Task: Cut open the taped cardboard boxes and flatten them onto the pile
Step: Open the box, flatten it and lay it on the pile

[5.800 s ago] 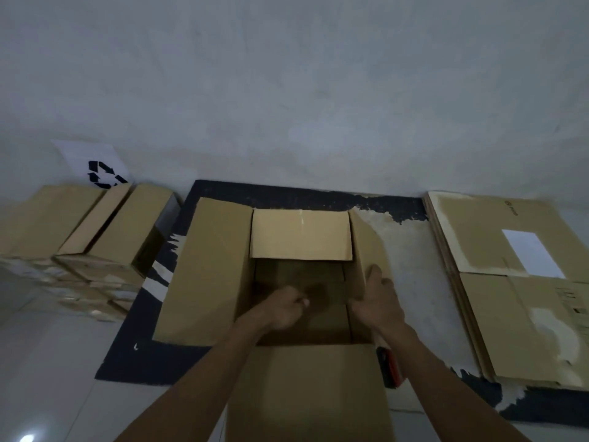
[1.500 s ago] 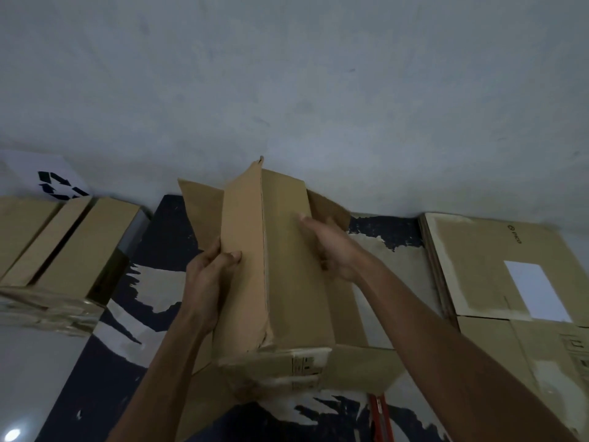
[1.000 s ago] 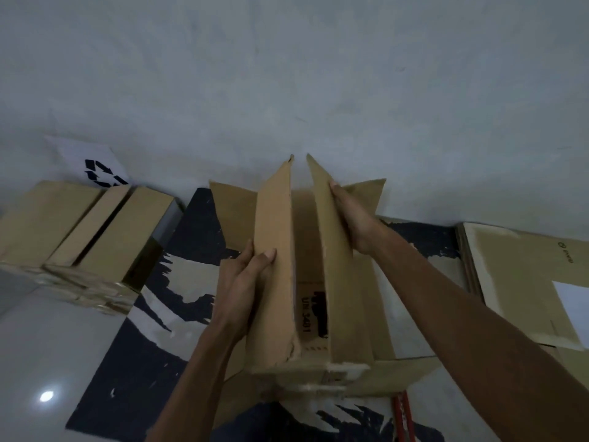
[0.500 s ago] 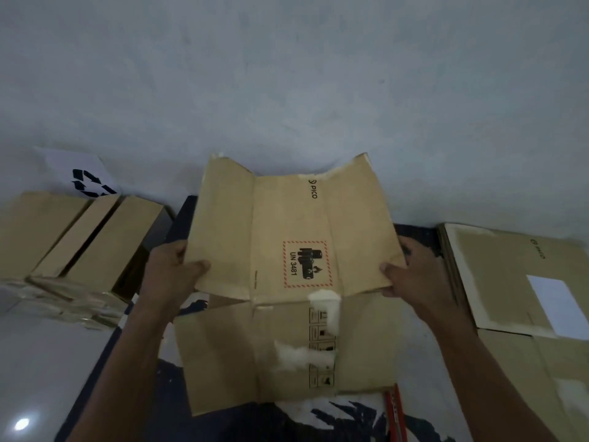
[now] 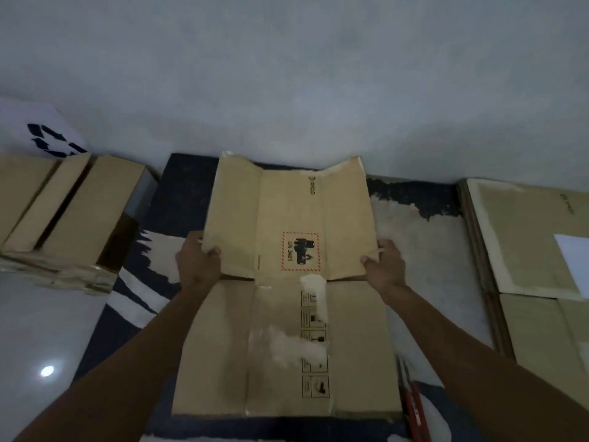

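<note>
A collapsed brown cardboard box (image 5: 287, 314) with a red-bordered hazard label and torn tape patches lies flat in front of me on a dark worn mat (image 5: 178, 199). My left hand (image 5: 196, 261) grips its left edge at mid-height, thumb on top. At the opposite edge my right hand (image 5: 384, 266) holds on the same way. The box's upper flaps stick up slightly toward the wall. A pile of flattened cardboard (image 5: 535, 250) with a white label lies on the right.
Several cardboard boxes (image 5: 63, 215) sit stacked at the left, beneath a white sheet with a recycling sign (image 5: 47, 138). A red box cutter (image 5: 414, 406) lies on the mat by the box's lower right corner. A grey wall rises behind; glossy floor lies at the left.
The upright box was pressed together, turned and laid flat with its printed side up. Both hands shifted from its panels to its left and right edges, and it has dropped lower since half a second ago.
</note>
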